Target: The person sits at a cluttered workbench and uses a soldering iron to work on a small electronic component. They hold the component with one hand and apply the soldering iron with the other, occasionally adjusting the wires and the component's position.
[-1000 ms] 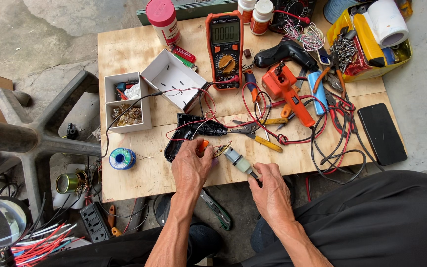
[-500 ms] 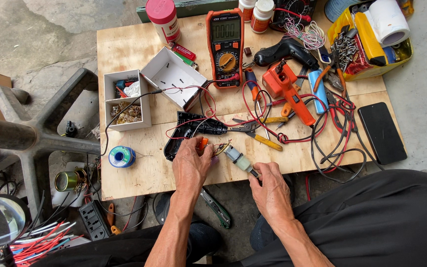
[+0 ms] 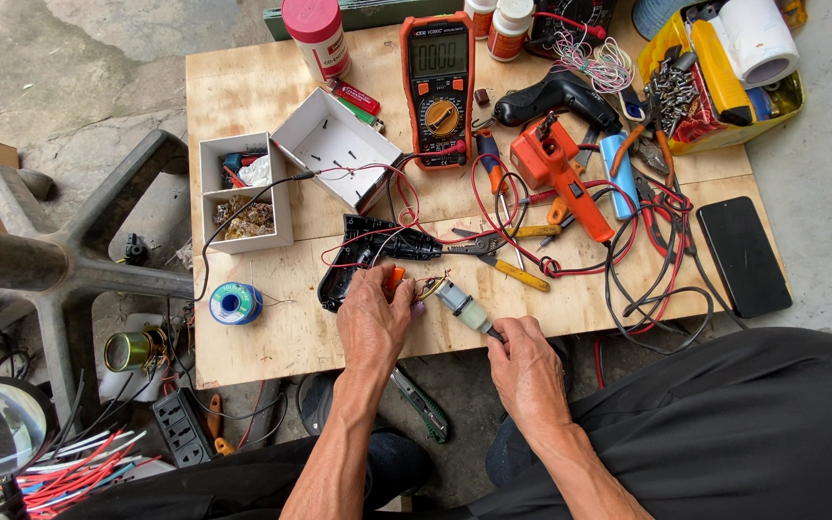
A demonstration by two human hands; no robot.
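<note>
I counted one small motor (image 3: 461,306) with a pale green end lying at the near edge of the wooden tabletop (image 3: 243,96), between my two hands. My right hand (image 3: 529,371) was closed around its near end, fingers curled on the shaft side, so the motor pointed away and left from that hand. My left hand (image 3: 373,323) sat just left of the motor, its fingertips pinched on a small orange part (image 3: 394,279) at the motor's wired end, touching the black plastic housing (image 3: 363,252) that lay just beyond.

Farther off I counted one orange multimeter (image 3: 438,89), its red leads trailing across the board, one orange soldering gun (image 3: 559,171) to the right of it, and one black glue gun (image 3: 556,94) beyond that. Two white open boxes (image 3: 243,193) stood at the left, one blue solder spool (image 3: 234,302) near them. One black phone (image 3: 741,255) lay at the right edge, well apart from both hands, and one yellow tray (image 3: 662,43) of bits filled the far right corner.
</note>
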